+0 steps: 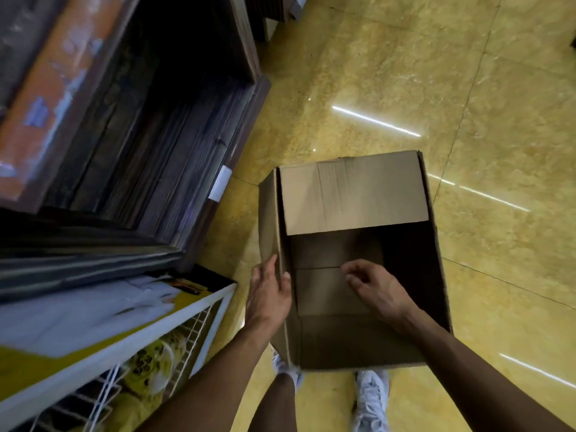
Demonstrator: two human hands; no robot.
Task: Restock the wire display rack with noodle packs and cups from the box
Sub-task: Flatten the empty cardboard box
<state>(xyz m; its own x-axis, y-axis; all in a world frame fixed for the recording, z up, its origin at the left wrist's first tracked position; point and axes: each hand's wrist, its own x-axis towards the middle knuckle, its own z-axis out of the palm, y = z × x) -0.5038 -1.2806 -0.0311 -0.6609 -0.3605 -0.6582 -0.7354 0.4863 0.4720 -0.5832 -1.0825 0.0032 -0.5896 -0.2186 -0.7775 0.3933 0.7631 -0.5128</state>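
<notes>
Cardboard box (352, 198) stands on the yellow tiled floor (405, 73) just in front of the person's white shoes (371, 397), its mouth facing up. Its long axis runs away from the person, leaning a little to the right at the far end. A flap is folded in across the far part of the opening. Nearer in, the bare brown bottom shows, and the right inner side lies in deep shadow.

The left hand (268, 291) grips the box's left wall near its middle, with the thumb hooked over the rim to the inside and the fingers on the outside. The right hand (377, 291) hangs over the open mouth, its fingers loosely curled and holding nothing.

The wire display rack (199, 325) stands to the left of the box and near it. Its white frame slants across the lower left corner, with yellow noodle packs (149, 360) visible behind the grid. Its top sign is blurred. A dark wooden shelf unit (174, 135) rises beyond the rack, and its corner post, bearing a white label (220, 182), stands close to the box's far left corner.

To the right of the box and beyond it, open floor stretches to the frame's edge, streaked with reflections of lights.
</notes>
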